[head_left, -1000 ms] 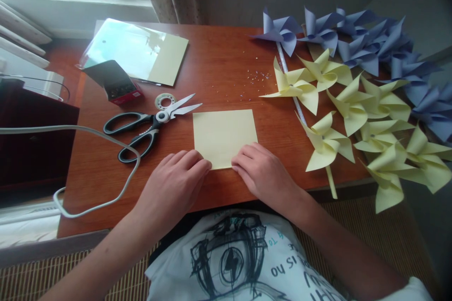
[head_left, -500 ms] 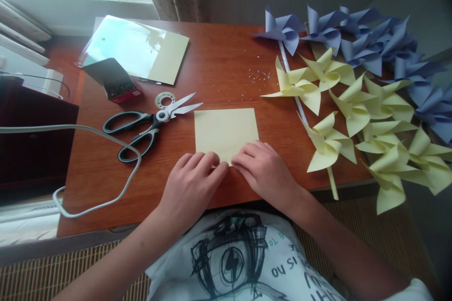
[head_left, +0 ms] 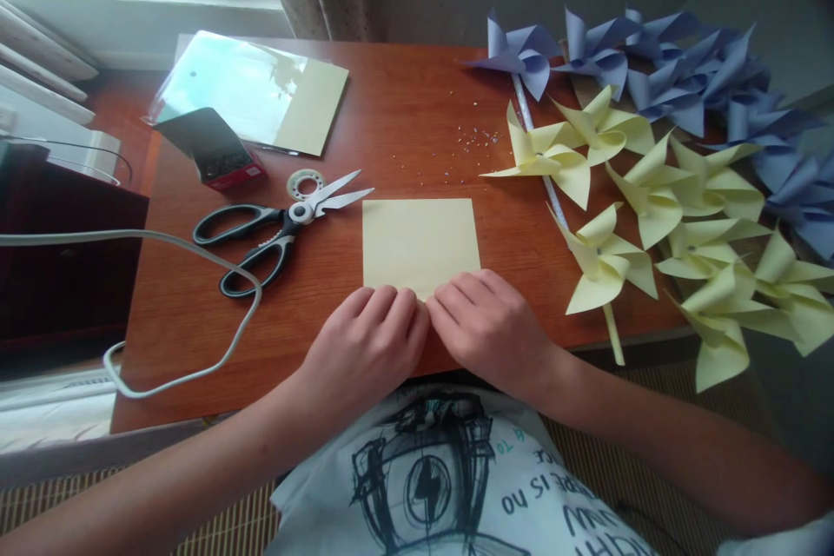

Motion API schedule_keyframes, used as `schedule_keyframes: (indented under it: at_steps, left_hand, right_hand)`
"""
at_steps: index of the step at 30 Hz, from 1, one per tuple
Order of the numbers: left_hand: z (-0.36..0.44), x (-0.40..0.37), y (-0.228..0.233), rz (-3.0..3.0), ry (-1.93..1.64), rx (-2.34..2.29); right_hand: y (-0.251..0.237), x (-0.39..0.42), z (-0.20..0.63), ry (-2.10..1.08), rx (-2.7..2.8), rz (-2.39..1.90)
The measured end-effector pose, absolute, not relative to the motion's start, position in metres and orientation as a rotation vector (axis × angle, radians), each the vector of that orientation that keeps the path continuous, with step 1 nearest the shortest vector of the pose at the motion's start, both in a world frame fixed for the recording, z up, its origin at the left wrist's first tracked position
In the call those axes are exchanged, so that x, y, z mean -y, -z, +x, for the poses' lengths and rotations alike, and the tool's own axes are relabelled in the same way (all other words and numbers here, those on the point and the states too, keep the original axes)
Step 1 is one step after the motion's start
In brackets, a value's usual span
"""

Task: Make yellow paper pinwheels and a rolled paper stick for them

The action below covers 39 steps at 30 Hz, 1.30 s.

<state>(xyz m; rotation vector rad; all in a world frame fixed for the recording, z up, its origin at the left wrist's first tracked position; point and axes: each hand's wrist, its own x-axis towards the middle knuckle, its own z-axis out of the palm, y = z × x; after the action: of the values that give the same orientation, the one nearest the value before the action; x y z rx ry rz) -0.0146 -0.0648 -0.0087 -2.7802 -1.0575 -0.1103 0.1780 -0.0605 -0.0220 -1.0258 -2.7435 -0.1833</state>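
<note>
On the wooden table (head_left: 404, 104), near its front edge, the yellow sheet (head_left: 420, 243) lies flat just beyond both hands, left hand (head_left: 365, 347) and right hand (head_left: 488, 326) side by side, fingertips pressing its near edge, neither closer.

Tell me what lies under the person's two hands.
The near edge of the yellow paper square runs under the fingertips of the left hand and right hand, on the wooden table. That edge's exact shape is covered.
</note>
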Motion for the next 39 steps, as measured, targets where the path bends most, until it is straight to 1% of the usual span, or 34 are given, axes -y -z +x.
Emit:
schedule_keyframes:
  at_steps: [5,16,22,30,34,39]
  left_hand:
    - [-0.016,0.059,0.009,-2.806,0.108,1.018]
    - [-0.02,0.053,0.011,-2.853,0.15,0.951]
    - [-0.02,0.056,0.014,-2.824,0.205,0.946]
    - [-0.013,0.058,0.009,-2.753,0.109,0.925]
    - [-0.012,0.056,0.011,-2.737,0.108,0.917]
    - [-0.013,0.049,0.01,-2.77,0.097,0.915]
  right_hand:
    - [0.026,0.058,0.177,0.199,2.734,-1.034]
    - [0.025,0.054,0.19,0.037,2.641,-1.095]
    - [0.029,0.068,0.194,0.163,2.613,-1.084]
    - [0.018,0.069,0.184,0.31,2.722,-1.13]
    - [0.019,0.069,0.182,0.312,2.741,-1.177]
    - [0.022,0.067,0.184,0.241,2.727,-1.216]
